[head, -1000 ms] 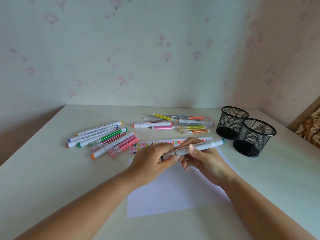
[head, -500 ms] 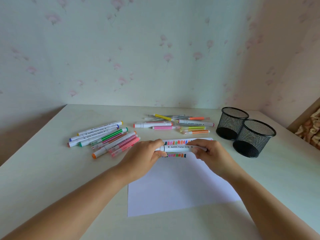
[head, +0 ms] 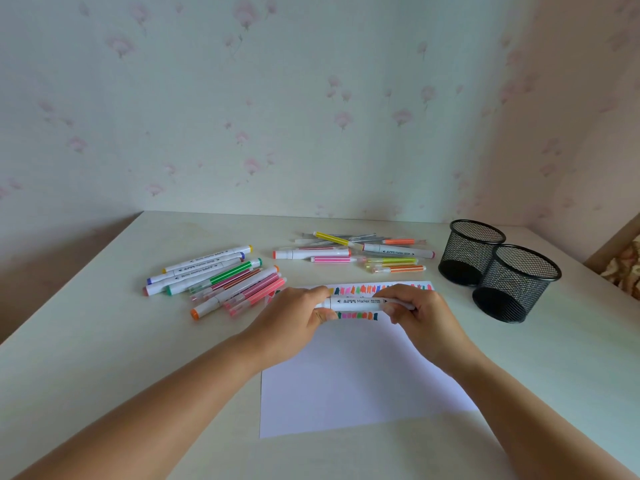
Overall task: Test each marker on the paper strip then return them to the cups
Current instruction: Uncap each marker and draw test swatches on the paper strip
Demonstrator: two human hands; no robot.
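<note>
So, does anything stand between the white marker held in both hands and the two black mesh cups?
Nothing visible does. The white marker is held over the white paper sheet; the table towards the black mesh cups is bare, and the loose markers lie farther back.

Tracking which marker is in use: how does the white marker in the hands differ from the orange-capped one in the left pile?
The held marker is gripped by the left hand and right hand over the paper; the orange-capped marker lies untouched on the table. The held marker sits level; the orange-capped marker slants. The held marker's ends are hidden; the orange-capped marker shows its orange end. Both have white barrels.
</note>
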